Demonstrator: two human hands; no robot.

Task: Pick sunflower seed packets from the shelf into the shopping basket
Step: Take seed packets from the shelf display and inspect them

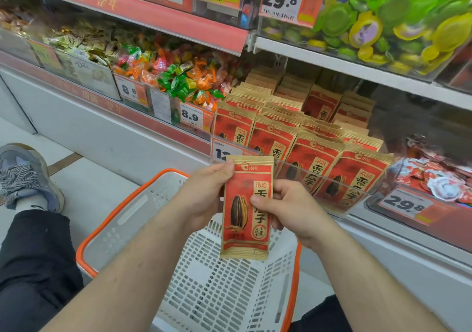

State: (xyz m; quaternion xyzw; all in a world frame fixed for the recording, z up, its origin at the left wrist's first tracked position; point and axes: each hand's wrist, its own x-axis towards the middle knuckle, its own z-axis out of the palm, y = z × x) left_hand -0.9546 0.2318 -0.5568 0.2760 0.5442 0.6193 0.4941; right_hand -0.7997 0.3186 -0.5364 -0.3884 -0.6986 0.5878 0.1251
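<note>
A red and tan sunflower seed packet is held upright above the white shopping basket with the orange rim. My left hand grips its left edge, thumb near the top corner. My right hand pinches its right edge, thumb across the front. Just behind, several rows of the same seed packets stand on the shelf behind a clear plastic lip. The basket sits on the floor between my knees, and no packets show inside it.
Bins of wrapped candies fill the shelf to the left. Green and yellow sweets sit on the upper right shelf, red and white ones lower right. My shoe and dark trouser leg are at the left.
</note>
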